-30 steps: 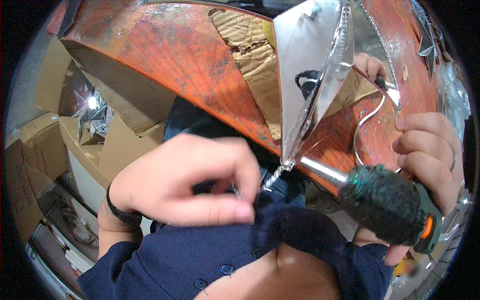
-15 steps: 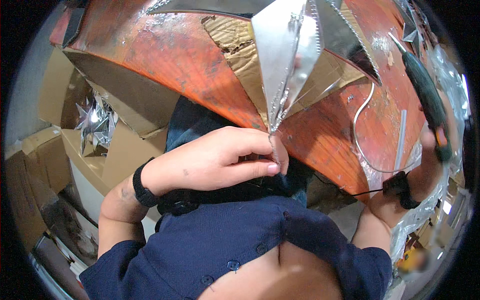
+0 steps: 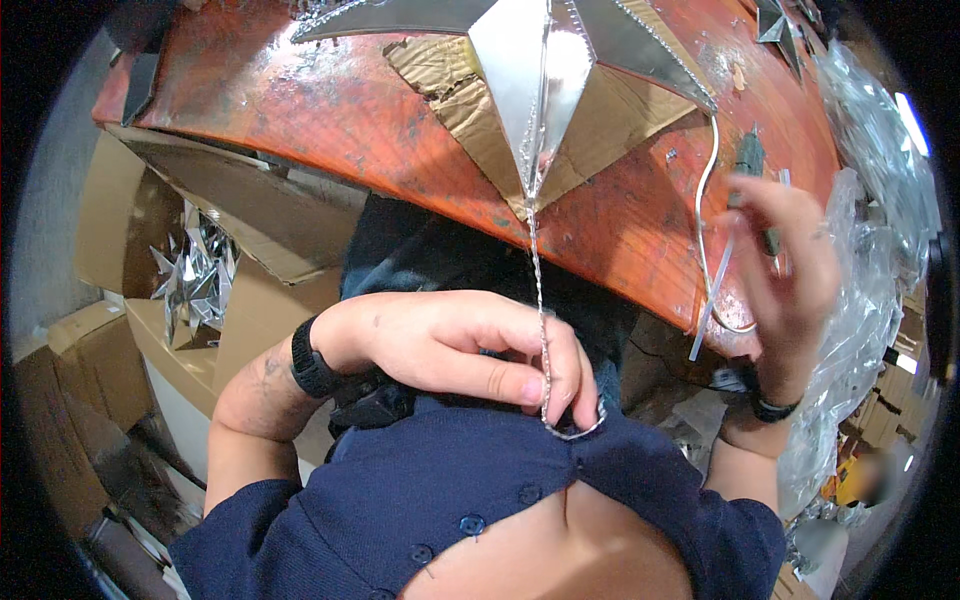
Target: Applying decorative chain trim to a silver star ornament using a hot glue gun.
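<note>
A large silver foil star (image 3: 520, 90) lies on the table, one long point aimed at me. From that point's tip runs a thin twisted silver cord (image 3: 537, 265). My left hand (image 3: 480, 350) is closed on the cord, pinching it between thumb and fingers, with the loose end curling below. My right hand (image 3: 795, 260), blurred by motion, is at the right with thumb and fingers apart. Partly hidden behind it, a dark green pen-shaped tool (image 3: 749, 155) lies on the table. A clear glue stick (image 3: 710, 305) and a white cable (image 3: 700, 215) are beside that hand.
Torn cardboard (image 3: 450, 110) lies under the star on the worn red-brown table (image 3: 290, 150). Clear plastic sheeting (image 3: 850, 330) bunches along the right side. At the left, an open carton (image 3: 270, 320) holds small silver stars (image 3: 200, 270). More silver pieces (image 3: 775, 25) are at the far right.
My left hand has slid down and away from the star's tip along the cord. My right hand has moved left and let go of the green tool, which is now on the table.
</note>
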A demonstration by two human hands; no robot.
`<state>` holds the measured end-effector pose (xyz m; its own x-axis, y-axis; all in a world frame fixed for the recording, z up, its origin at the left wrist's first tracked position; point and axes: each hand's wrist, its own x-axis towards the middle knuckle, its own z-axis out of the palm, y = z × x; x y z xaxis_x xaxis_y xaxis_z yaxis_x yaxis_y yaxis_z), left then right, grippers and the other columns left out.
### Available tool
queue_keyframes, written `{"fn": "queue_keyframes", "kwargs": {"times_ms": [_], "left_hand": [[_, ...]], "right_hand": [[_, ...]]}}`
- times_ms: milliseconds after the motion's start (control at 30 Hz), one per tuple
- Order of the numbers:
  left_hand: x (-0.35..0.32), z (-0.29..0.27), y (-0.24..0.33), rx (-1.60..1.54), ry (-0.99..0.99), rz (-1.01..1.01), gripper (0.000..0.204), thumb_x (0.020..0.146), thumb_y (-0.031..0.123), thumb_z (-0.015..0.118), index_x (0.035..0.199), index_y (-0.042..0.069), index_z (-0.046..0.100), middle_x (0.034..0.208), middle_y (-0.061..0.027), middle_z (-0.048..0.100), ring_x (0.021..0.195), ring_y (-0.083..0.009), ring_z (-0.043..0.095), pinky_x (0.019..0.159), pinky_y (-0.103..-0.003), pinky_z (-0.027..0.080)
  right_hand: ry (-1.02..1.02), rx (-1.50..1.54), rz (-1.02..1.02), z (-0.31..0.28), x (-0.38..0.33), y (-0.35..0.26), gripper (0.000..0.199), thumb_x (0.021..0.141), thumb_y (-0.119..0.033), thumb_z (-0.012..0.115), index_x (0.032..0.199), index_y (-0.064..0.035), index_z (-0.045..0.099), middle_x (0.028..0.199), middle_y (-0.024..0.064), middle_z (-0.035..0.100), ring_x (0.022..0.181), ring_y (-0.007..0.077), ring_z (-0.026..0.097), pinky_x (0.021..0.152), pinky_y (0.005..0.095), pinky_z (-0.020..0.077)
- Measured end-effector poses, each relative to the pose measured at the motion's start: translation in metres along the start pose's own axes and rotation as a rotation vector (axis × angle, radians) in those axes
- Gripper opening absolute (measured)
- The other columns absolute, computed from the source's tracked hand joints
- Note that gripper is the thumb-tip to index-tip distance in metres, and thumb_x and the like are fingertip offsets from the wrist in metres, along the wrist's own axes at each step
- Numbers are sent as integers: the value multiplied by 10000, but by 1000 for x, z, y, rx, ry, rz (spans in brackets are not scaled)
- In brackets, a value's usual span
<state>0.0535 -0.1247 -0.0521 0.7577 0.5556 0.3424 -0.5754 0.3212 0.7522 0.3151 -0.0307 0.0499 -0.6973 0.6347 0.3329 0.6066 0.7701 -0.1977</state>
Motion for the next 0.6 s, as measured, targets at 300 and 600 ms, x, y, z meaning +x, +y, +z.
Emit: {"fn": "queue_keyframes", "kwargs": {"times_ms": [300,600], "left_hand": [[-3,13,27,293,-160,-100,213,1031,157,500,1026,-7,637,1014,-114,652,985,-235,620,889,-343,475],[-57,6,214,1196,303,-647,207,864,220,694,883,16,718,874,-103,711,826,-237,693,733,-328,529]], "right_hand": [[27,257,-684,51,42,-69,379,596,-137,662,955,-20,702,823,52,606,679,199,608,543,306,492],[-151,339,-758,6,29,-90,323,656,-150,685,937,9,700,839,50,598,693,148,582,512,245,454]]}}
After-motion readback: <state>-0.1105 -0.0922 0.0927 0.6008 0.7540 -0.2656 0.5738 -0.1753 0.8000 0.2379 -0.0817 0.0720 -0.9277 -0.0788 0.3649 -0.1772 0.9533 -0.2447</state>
